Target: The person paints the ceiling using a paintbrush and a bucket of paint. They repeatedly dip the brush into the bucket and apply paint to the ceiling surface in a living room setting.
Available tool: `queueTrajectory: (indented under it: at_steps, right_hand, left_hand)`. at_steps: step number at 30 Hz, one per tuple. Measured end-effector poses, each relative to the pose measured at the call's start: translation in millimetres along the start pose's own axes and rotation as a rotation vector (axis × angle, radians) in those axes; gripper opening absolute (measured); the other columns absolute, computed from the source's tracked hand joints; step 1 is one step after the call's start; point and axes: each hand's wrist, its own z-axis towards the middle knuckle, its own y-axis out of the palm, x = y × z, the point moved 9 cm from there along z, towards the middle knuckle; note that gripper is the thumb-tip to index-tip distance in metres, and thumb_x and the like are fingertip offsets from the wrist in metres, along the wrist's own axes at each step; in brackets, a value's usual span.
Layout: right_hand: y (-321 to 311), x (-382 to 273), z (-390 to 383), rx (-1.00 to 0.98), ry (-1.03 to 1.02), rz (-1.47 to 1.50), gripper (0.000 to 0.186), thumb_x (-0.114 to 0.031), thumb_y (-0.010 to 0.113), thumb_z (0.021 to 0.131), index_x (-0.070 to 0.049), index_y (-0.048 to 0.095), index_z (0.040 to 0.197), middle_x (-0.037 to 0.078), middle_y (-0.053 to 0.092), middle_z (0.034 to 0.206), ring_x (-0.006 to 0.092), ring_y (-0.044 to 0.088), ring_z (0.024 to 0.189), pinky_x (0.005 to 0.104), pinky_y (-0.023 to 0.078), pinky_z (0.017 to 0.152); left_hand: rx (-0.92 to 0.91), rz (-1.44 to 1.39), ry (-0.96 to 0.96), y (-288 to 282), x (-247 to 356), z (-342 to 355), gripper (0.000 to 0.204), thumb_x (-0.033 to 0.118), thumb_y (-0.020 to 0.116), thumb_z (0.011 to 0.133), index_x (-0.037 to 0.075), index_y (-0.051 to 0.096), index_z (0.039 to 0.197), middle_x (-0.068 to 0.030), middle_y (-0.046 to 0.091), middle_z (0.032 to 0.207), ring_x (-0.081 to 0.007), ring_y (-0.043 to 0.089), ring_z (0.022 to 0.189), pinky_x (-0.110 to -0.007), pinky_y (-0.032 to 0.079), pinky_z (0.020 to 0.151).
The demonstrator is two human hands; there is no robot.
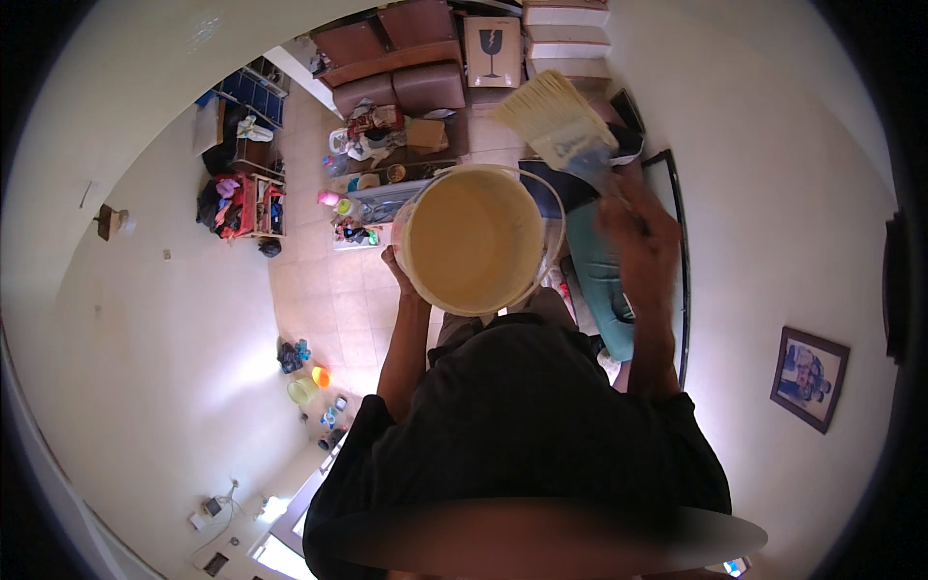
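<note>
Under my view is a round plastic bucket (534, 215), cream-coloured inside, with a thin wire-like bail handle swung out to its right. Whether liquid fills it or only coats it, I cannot tell. My left hand (396, 271) grips the bucket's left side from outside, its fingers mostly hidden behind the wall. Up and to the right of the bucket, my right hand (638, 232) is closed round the handle of a wide paintbrush (556, 118). The brush's pale bristles point up and left, apart from the bucket. Motion blurs that hand and the brush handle slightly.
A pale wall with a framed picture (810, 379) rises on the right. Below lie a green padded seat (596, 261), a table with cluttered items, a brown sofa (428, 89), a cardboard box (492, 53) and a red rack (259, 205) of belongings. Stairs (567, 34) stand at the far end.
</note>
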Motion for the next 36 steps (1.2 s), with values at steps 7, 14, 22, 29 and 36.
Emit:
queueTrajectory:
  at_steps: [7, 14, 22, 29, 36]
  right_hand:
    - [9, -90, -17, -0.372, -0.465, -0.437, 0.036, 0.003, 0.068, 0.078, -0.001, 0.069, 0.114, 0.012, 0.066, 0.082, 0.0178, 0.064, 0.067, 0.031, 0.049, 0.059]
    - [106, -45, -27, -0.572, -0.449, -0.723, 0.03, -0.001, 0.061, 0.08, -0.003, 0.064, 0.11, 0.013, 0.063, 0.093, 0.0335, 0.067, 0.078, 0.0408, 0.055, 0.066]
    - [178, 22, -27, -0.641, -0.531, -0.845, 0.029, -0.004, 0.062, 0.078, 0.006, 0.062, 0.105, 0.022, 0.063, 0.1, 0.0332, 0.069, 0.085, 0.0404, 0.057, 0.07]
    - [192, 44, -36, -0.77, -0.486, -0.729, 0.032, -0.006, 0.064, 0.077, 0.006, 0.063, 0.107, 0.025, 0.066, 0.103, 0.0333, 0.07, 0.089, 0.04, 0.058, 0.073]
    - [200, 65, -35, -0.867, -0.354, -0.558, 0.028, -0.006, 0.066, 0.076, -0.003, 0.071, 0.104, 0.021, 0.069, 0.099, 0.0375, 0.069, 0.089, 0.045, 0.054, 0.083]
  left_hand:
    - [0.107, 0.176, 0.115, -14, 17, 14, 0.093, 0.075, 0.048, 0.082, 0.012, 0.037, 0.15, -0.0127, 0.047, 0.147, -0.0317, 0.049, 0.131, -0.05, 0.043, 0.108]
    - [-0.272, -0.208, -0.059, 63, 16, 6, 0.074, 0.063, 0.044, 0.091, 0.011, 0.046, 0.143, -0.0111, 0.055, 0.138, -0.0297, 0.055, 0.124, -0.046, 0.047, 0.104]
    - [0.011, -0.04, -0.097, 24, -1, 7, 0.082, 0.065, 0.054, 0.081, 0.009, 0.048, 0.141, -0.0125, 0.059, 0.135, -0.0323, 0.061, 0.118, -0.05, 0.052, 0.097]
    - [0.007, -0.007, -0.135, 20, -7, 3, 0.083, 0.061, 0.061, 0.077, 0.007, 0.05, 0.139, -0.0143, 0.061, 0.132, -0.0322, 0.063, 0.114, -0.049, 0.054, 0.095]
    - [0.029, 0.074, -0.062, 19, 3, 4, 0.085, 0.064, 0.061, 0.077, 0.008, 0.049, 0.14, -0.0143, 0.059, 0.134, -0.0327, 0.061, 0.115, -0.05, 0.053, 0.095]
